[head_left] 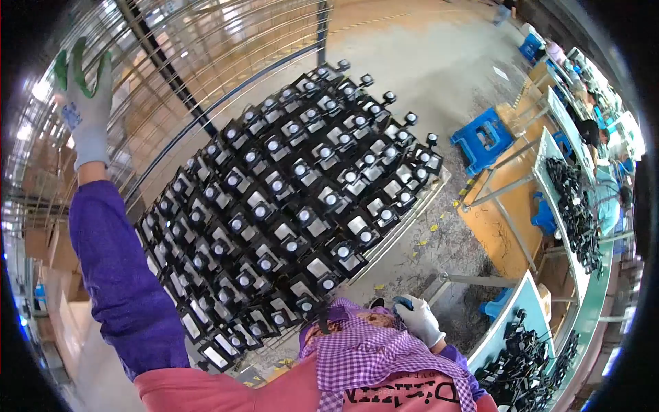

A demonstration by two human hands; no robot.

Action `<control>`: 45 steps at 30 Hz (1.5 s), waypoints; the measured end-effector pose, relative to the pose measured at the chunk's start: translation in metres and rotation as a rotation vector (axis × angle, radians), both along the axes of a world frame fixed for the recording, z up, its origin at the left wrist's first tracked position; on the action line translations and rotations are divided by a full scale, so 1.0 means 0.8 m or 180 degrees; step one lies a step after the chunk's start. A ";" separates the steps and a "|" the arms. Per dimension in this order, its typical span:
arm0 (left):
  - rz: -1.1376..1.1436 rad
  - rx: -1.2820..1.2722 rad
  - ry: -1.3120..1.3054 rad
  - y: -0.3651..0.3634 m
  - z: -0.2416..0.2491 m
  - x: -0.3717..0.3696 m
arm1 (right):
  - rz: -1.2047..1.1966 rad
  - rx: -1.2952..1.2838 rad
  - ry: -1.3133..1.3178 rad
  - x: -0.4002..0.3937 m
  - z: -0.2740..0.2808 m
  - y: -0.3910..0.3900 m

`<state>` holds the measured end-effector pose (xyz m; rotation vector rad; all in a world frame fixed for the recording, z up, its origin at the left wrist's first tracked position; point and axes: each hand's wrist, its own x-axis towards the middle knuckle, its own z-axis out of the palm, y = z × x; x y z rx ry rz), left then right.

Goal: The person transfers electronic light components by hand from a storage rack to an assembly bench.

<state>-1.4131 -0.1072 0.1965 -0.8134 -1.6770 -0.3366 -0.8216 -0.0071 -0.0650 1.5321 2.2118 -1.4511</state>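
Left hand: your gloved left hand (84,103) is raised, fingers spread open against the wire rack (206,55).
Right hand: your right hand (420,319), fingers curled loosely, holds nothing; black parts (288,206) just beyond the fingertips.

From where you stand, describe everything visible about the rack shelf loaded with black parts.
The wire shelf is metal grid, tilted diagonally across the view, packed with rows of black parts with round silvery caps and pale square faces. The gloved left hand is raised against the wire cage above it; the gloved right hand hangs near its lower edge.
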 end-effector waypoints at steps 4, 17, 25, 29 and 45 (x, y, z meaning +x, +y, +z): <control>-0.0208 0.0265 -0.0382 -0.033 -0.027 -0.003 | -0.0060 -0.0330 -0.0044 -0.003 -0.019 -0.003; -0.0181 0.0017 -0.1322 -0.182 -0.098 0.061 | 0.0669 -0.0263 0.0135 -0.046 -0.039 -0.007; 0.0011 0.0861 -0.2266 -0.346 -0.222 0.054 | 0.0742 -0.0549 0.0250 -0.060 -0.073 -0.011; -0.0157 0.2237 -0.2758 -0.432 -0.297 0.076 | 0.1056 -0.0514 -0.0026 -0.083 -0.066 -0.014; -0.0429 0.3551 -0.3364 -0.411 -0.503 0.151 | 0.1091 -0.0330 -0.0159 -0.099 -0.045 0.000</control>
